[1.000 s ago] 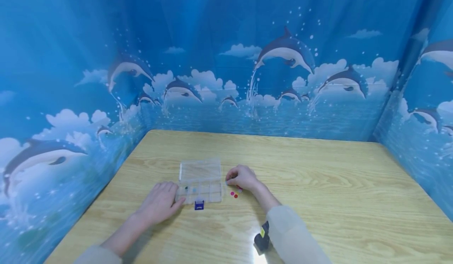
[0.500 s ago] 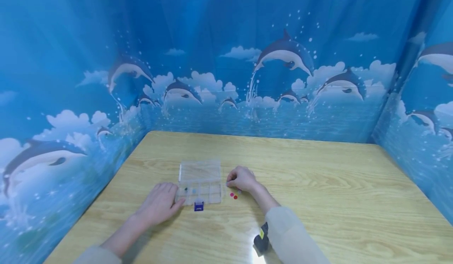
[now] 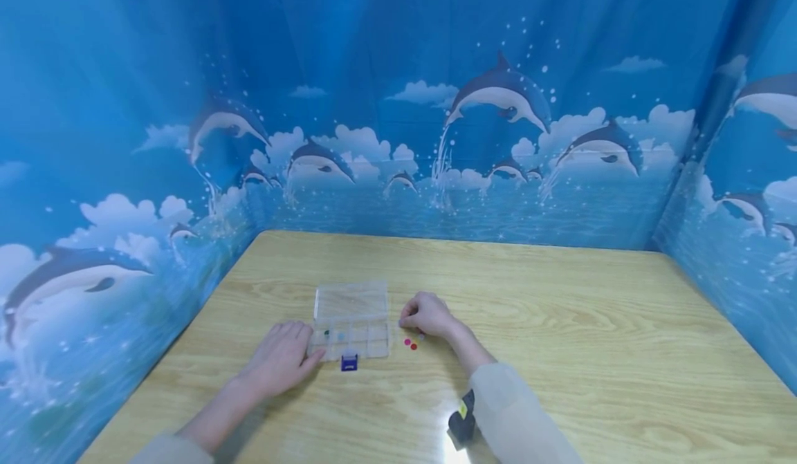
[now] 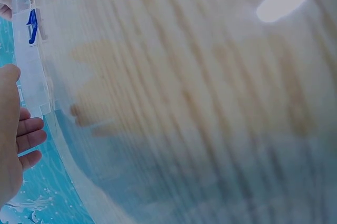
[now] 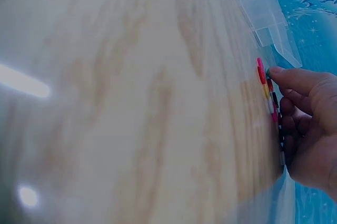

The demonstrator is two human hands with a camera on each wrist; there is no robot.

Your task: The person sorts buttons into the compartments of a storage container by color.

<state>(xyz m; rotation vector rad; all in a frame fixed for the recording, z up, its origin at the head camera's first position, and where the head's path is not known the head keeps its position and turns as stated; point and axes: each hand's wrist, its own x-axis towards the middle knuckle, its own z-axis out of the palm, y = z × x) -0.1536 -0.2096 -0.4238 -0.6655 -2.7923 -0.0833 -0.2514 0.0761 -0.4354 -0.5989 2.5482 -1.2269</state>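
My left hand rests at the left side of a clear plastic compartment box, fingers extended and thumb along its front corner. The box's lid lies folded back, away from me. Inside are a dark green piece and a pale blue one. To the right of the box my right hand bends its fingers down at the table. In the right wrist view its thumb and forefinger pinch a small green disc. Loose discs, one pink and one red, lie beside it; others are partly hidden under the palm.
A blue clasp sticks out from the box's front edge. Near my right sleeve stands a black object with a yellow mark. Dolphin-printed blue curtains enclose the wooden table at the back and sides.
The right fingertips have shifted very slightly beside the box, staying low over the discs. A yellow disc visible earlier by the right hand no longer shows. My left hand stays in place.
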